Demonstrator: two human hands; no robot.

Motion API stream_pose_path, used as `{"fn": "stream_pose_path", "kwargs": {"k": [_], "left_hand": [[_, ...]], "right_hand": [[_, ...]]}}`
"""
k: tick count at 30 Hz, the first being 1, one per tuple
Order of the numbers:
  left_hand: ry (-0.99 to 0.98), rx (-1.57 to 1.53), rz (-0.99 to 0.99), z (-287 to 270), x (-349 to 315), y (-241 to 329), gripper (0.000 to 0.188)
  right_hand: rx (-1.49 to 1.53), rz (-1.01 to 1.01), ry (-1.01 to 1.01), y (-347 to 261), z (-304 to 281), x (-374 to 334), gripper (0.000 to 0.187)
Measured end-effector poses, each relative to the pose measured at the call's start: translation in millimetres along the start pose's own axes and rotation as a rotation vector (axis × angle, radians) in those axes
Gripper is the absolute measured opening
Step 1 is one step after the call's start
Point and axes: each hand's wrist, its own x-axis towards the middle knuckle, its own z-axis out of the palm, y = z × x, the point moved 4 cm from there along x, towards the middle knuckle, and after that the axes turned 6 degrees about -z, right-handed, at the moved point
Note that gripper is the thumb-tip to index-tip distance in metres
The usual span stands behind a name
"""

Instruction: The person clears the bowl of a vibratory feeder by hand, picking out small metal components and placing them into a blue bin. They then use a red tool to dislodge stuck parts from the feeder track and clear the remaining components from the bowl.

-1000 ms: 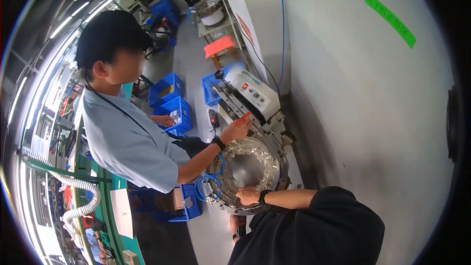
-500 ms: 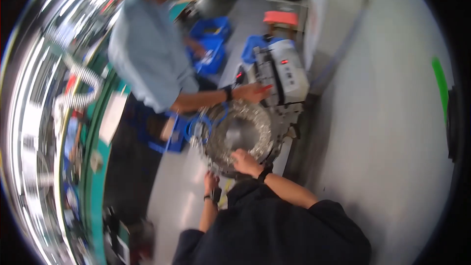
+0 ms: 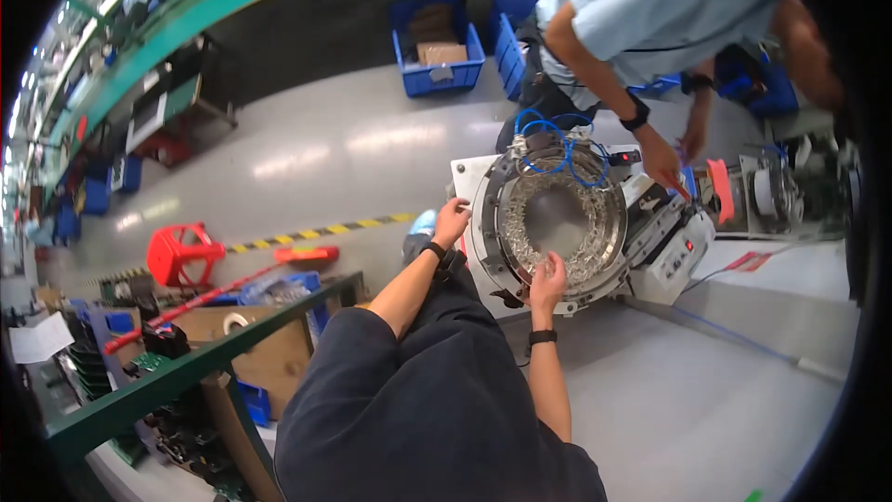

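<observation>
A round vibratory feeder bowl point(image 3: 607, 265) full of small shiny metal pieces point(image 3: 517, 240) stands in front of me, with a bare disc in its middle. My right hand point(image 3: 548, 284) is over the bowl's near rim, fingers raised and a little apart, nothing visible in them. At the left edge of the white base plate point(image 3: 462, 170) is my left hand point(image 3: 452, 223), its fingers loosely bent and apart; whether it touches the plate I cannot tell. Blue tubing point(image 3: 569, 151) loops over the bowl's far side.
A co-worker in a light blue shirt point(image 3: 650, 9) reaches a hand point(image 3: 662, 163) toward the control unit point(image 3: 676, 265) at right. Blue crates point(image 3: 437, 82) stand beyond the feeder. To the left are a red stool point(image 3: 183, 254), yellow-black floor tape point(image 3: 316, 234) and a green rail point(image 3: 186, 376).
My view has swung left, so the feeder and co-worker appear farther right. My right hand has lifted its fingers from the metal pieces; my left hand stays by the feeder's edge.
</observation>
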Motion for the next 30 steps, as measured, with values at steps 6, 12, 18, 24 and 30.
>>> {"fn": "stream_pose_path", "kwargs": {"k": [6,12,18,24,30], "left_hand": [[0.067,0.078,0.078,6,-26,33,0.033],[0.103,0.181,0.378,-4,-18,60,0.033],[-0.008,0.122,0.424,-10,-2,80,0.035],[-0.079,0.215,0.362,10,8,88,0.029],[-0.092,0.206,0.296,14,13,78,0.024]], "right_hand": [[-0.106,0.046,0.072,6,-2,-5,0.037],[-0.189,0.042,0.066,-13,11,3,0.038],[-0.262,0.139,0.047,-9,12,3,0.035],[-0.331,0.186,0.051,-1,11,3,0.033],[-0.321,0.243,0.054,1,13,0,0.032]]}}
